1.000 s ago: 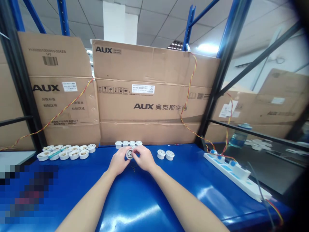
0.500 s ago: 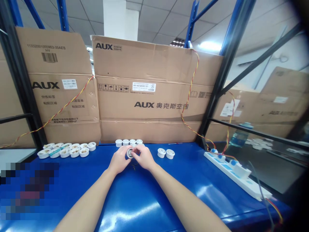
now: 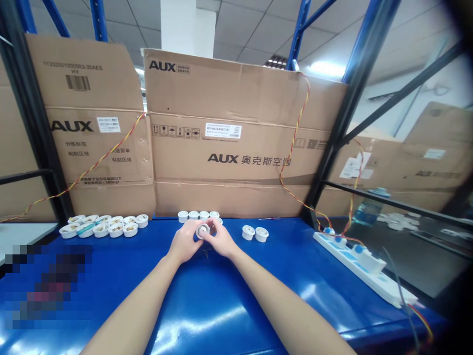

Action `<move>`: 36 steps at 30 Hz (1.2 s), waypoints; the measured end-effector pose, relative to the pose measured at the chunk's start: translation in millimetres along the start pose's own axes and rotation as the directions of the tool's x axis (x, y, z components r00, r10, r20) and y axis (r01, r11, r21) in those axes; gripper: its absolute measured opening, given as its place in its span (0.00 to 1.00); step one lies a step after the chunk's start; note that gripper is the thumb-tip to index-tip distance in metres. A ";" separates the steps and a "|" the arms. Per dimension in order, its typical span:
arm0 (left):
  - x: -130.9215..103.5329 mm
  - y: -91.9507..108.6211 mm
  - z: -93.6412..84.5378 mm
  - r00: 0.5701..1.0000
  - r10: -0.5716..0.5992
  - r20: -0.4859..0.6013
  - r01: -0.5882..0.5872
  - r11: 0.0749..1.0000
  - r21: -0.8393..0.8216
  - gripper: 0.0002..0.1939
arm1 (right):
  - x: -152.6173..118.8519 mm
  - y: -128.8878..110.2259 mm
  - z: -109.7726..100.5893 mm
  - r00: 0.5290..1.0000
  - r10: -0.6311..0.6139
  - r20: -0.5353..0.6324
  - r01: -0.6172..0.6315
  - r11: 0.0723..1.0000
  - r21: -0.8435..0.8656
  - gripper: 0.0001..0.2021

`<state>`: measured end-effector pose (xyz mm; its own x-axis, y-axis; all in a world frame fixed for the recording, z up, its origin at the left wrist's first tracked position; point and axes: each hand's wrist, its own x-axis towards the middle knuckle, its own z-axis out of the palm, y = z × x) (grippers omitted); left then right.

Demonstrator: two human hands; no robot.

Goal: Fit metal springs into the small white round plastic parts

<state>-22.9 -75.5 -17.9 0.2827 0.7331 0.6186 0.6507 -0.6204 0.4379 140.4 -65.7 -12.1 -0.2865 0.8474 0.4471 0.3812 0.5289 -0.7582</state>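
Note:
Over the blue table, my left hand (image 3: 185, 241) and my right hand (image 3: 221, 240) meet around a small round white plastic piece (image 3: 202, 230). Fingers of both hands close on its rim, and its round face is tilted toward me, with a pale centre. Its exact kind I cannot make out. Small dark screw-like bits (image 3: 206, 253) lie on the table just below my hands. Behind my fingers stands a row of similar white round pieces (image 3: 193, 215), partly hidden. Two more white round pieces (image 3: 254, 233) stand to the right of my right hand.
At the left back are several white cups (image 3: 101, 230) with small parts in them, a teal tool lying across some. A white power strip (image 3: 364, 268) runs along the right side of the blue table (image 3: 207, 315). Cardboard panels (image 3: 229, 143) stand behind, crossed by red-yellow wires (image 3: 295, 128).
The round white piece has turned in my fingers and now shows a paler, hollow-looking face. Both hands stay in nearly the same place; the view has shifted slightly.

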 end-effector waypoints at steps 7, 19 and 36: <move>0.2 1.5 0.5 1.000 0.012 0.025 -0.012 1.000 -0.020 0.21 | -4.4 -17.9 -1.9 0.999 -0.001 -0.047 -0.024 0.853 -0.521 0.17; -1.0 -11.2 2.7 0.998 -0.031 0.050 0.033 0.999 -0.024 0.19 | 10.9 26.6 -83.1 0.883 0.433 -0.180 -0.377 0.427 -0.822 0.20; 0.7 -29.7 15.8 0.968 -0.233 0.090 0.221 0.968 0.121 0.24 | 8.5 11.1 -11.0 0.943 -0.196 0.269 0.323 0.738 -0.593 0.22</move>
<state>-30.9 -52.2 -40.7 0.1861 0.8794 0.4382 0.7776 -0.4044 0.4814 151.9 -52.1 -11.5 -0.5816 0.6828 0.4422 0.7099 0.6914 -0.1340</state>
